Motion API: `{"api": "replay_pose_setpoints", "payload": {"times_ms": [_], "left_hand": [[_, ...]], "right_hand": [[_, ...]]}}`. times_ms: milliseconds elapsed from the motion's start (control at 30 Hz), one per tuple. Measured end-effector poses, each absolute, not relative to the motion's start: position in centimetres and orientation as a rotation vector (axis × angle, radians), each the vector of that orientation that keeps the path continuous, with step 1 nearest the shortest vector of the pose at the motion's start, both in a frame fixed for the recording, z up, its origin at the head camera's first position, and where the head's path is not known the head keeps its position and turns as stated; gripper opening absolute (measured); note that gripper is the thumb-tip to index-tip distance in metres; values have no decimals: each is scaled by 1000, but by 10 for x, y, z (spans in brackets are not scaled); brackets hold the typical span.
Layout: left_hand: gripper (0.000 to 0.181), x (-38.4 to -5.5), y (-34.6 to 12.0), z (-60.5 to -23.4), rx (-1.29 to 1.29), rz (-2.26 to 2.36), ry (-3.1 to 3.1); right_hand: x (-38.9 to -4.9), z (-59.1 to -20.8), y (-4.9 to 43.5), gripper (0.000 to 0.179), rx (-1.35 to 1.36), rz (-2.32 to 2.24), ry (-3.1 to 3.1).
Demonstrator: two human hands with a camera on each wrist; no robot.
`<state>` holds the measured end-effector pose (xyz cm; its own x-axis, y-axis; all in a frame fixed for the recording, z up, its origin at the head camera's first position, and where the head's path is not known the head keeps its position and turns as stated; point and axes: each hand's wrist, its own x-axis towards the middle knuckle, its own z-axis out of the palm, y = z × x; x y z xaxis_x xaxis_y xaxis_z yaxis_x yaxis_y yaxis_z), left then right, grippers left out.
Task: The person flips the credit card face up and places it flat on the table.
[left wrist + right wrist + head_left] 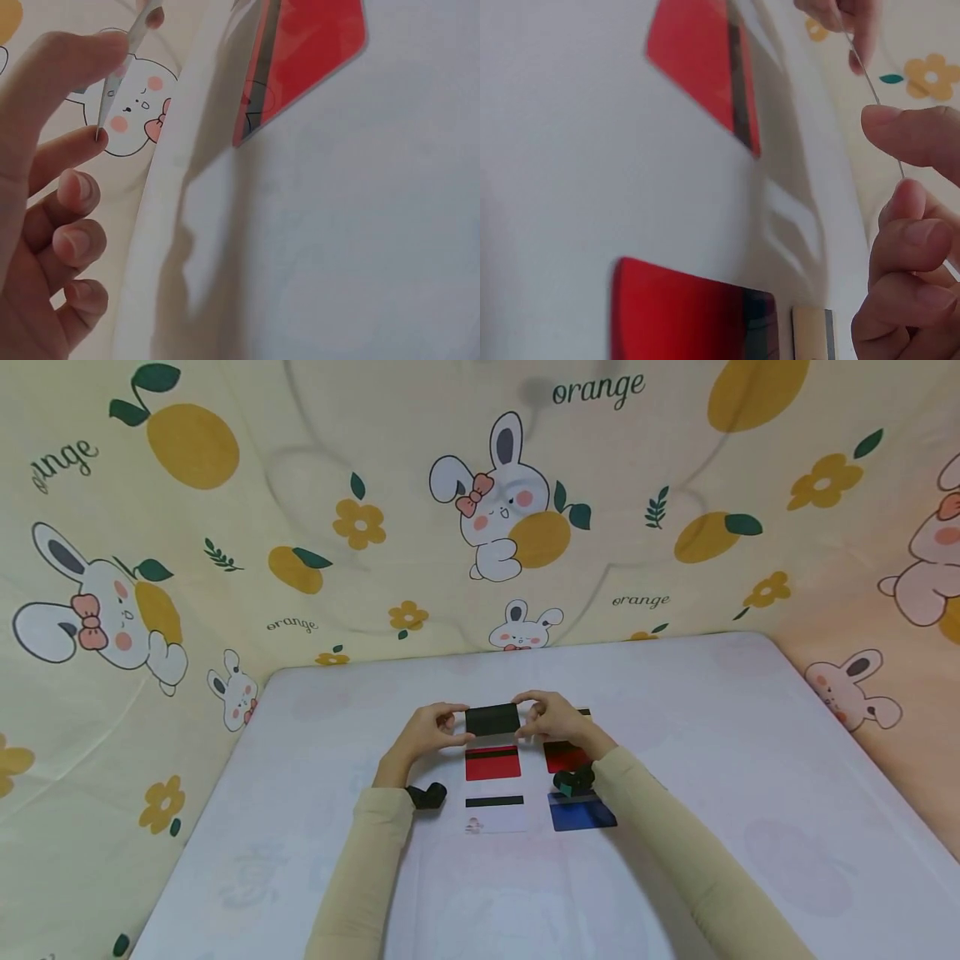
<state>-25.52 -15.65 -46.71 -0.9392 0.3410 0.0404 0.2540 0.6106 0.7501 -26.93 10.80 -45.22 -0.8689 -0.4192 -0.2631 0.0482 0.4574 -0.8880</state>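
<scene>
Grip: left hand (pixel 431 731) and right hand (pixel 555 718) each pinch one end of a thin, dark rectangular card (pixel 492 720).
Dark card's look: near-black and flat-faced from the head; a narrow sliver in both wrist views.
Dark card's place: raised above the white table (pixel 300 860), just beyond a glossy red card with a black stripe (pixel 492 766).
Right wrist, unlike left: a second red card (pixel 682 315), a tan card (pixel 810 334).
Head alone: a blue rectangular card (pixel 583 814), a white black-striped card (pixel 495 818).
</scene>
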Motion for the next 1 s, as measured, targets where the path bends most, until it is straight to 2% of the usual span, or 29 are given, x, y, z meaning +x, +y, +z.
{"api": "replay_pose_setpoints", "payload": {"times_ms": [633, 1000], "left_hand": [[51, -251, -157, -470, 635, 1204, 2813], [52, -249, -153, -473, 606, 1178, 2808]], "right_hand": [[-269, -448, 110, 61, -375, -1567, 2176], [-268, -447, 109, 56, -426, -1585, 2224]]}}
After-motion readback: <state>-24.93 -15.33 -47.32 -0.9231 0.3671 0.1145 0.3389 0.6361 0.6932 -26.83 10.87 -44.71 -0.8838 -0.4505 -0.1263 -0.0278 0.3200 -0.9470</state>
